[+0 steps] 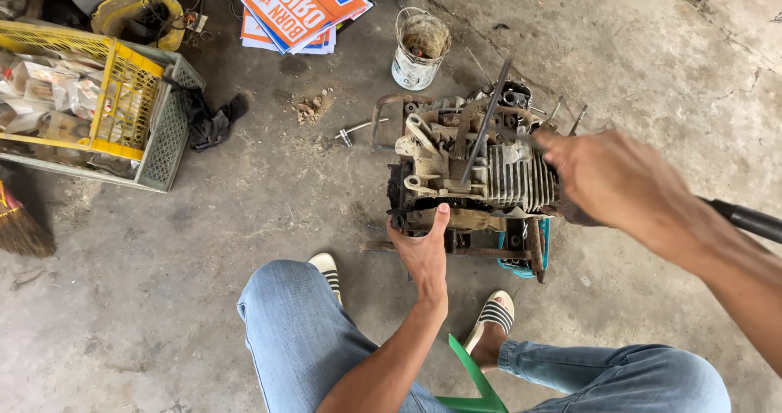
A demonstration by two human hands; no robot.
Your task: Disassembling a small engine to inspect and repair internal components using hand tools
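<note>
A dirty, greasy small engine block (476,177) with cooling fins sits on the concrete floor in front of my feet. My left hand (422,246) presses on its near left corner, thumb up against the casing. My right hand (615,181) is raised over the engine's right side, close to the fins; a dark tool head shows just under it and a black handle (745,219) sticks out to the right behind my wrist. A thin dark rod (486,124) leans upward from the engine's top.
A rusty paint bucket (419,48) stands behind the engine. A grey crate with a yellow basket (122,95) of parts lies at left, a black rag (212,120) beside it. Orange and blue signs (301,6) lie at the back. A green stool edge (472,376) is under me.
</note>
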